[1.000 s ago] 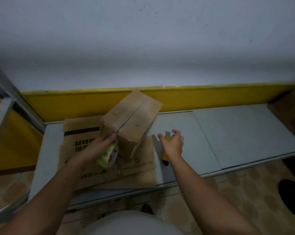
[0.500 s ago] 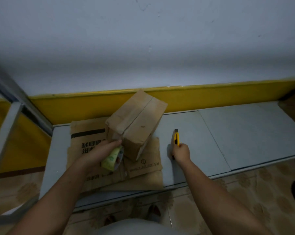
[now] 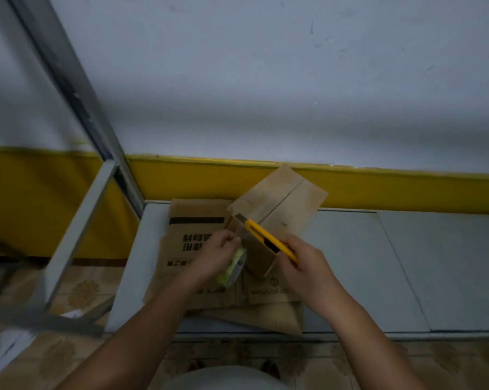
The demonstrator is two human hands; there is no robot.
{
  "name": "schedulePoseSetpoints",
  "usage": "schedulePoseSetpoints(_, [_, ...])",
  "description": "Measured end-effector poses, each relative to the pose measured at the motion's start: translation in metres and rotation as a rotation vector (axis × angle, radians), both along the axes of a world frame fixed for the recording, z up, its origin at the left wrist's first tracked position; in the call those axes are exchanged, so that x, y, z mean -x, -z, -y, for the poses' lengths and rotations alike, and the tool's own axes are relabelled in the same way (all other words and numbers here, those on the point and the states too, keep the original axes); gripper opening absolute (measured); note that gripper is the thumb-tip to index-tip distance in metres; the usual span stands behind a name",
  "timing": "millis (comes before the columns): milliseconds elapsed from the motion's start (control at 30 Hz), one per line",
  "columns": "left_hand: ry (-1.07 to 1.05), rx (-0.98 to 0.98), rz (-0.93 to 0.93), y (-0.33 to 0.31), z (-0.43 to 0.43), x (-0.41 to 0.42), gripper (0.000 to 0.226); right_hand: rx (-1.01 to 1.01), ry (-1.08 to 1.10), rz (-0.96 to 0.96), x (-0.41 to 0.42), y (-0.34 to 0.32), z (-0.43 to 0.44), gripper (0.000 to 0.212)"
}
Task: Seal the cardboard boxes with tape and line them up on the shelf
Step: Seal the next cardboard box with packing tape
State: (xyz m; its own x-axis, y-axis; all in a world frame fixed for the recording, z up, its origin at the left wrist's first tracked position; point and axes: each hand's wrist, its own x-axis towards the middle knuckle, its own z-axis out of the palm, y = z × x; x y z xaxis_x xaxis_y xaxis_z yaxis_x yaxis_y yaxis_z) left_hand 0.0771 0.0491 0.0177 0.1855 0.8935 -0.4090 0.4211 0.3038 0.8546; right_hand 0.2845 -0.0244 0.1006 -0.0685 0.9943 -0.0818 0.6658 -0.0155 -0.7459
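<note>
A small closed cardboard box [image 3: 282, 204] stands tilted on flattened cardboard sheets [image 3: 198, 240] at the left end of the grey shelf [image 3: 406, 263]. My left hand [image 3: 216, 254] grips a yellow-green tape roll [image 3: 233, 267] against the box's near left side. My right hand [image 3: 308, 266] holds a yellow utility knife [image 3: 268, 239], its tip pointing up-left at the box's near top corner, just above the tape roll.
A grey metal shelf post and frame [image 3: 77, 229] rise at the left. A yellow band [image 3: 406, 192] runs along the wall behind the shelf. Patterned floor tiles [image 3: 462, 358] lie below the shelf's front edge.
My right hand picked the yellow knife up off the shelf and brought it left to the box's near corner. My left hand kept the tape roll at the box. The camera swung left.
</note>
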Motion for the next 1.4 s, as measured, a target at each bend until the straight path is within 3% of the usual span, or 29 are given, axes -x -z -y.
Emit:
schedulePoseSetpoints(100, [-0.080, -0.068, 0.040, 0.005, 0.002, 0.001, 0.011, 0.046, -0.049, 0.092, 0.000, 0.005, 0.001, 0.018])
schedulePoseSetpoints(200, [-0.120, -0.169, 0.149, 0.005, 0.006, 0.001, 0.033, 0.061, -0.083, 0.153, -0.002, 0.007, 0.001, 0.020])
schedulePoseSetpoints(433, [0.022, -0.252, 0.064, -0.007, 0.003, 0.001, 0.063, 0.042, -0.129, 0.289, 0.001, 0.003, -0.005, 0.021])
schedulePoseSetpoints(733, [-0.061, -0.261, 0.066, -0.005, 0.003, -0.004, 0.057, 0.038, -0.145, 0.392, 0.007, -0.007, -0.015, 0.018])
schedulePoseSetpoints(1067, [0.000, -0.290, 0.004, -0.007, -0.002, -0.002, 0.069, 0.170, -0.253, 0.602, 0.023, -0.026, -0.037, 0.020])
schedulePoseSetpoints(1400, [0.026, -0.302, -0.028, -0.014, -0.004, 0.000, 0.066, 0.236, -0.258, 0.626, 0.028, -0.032, -0.037, 0.021])
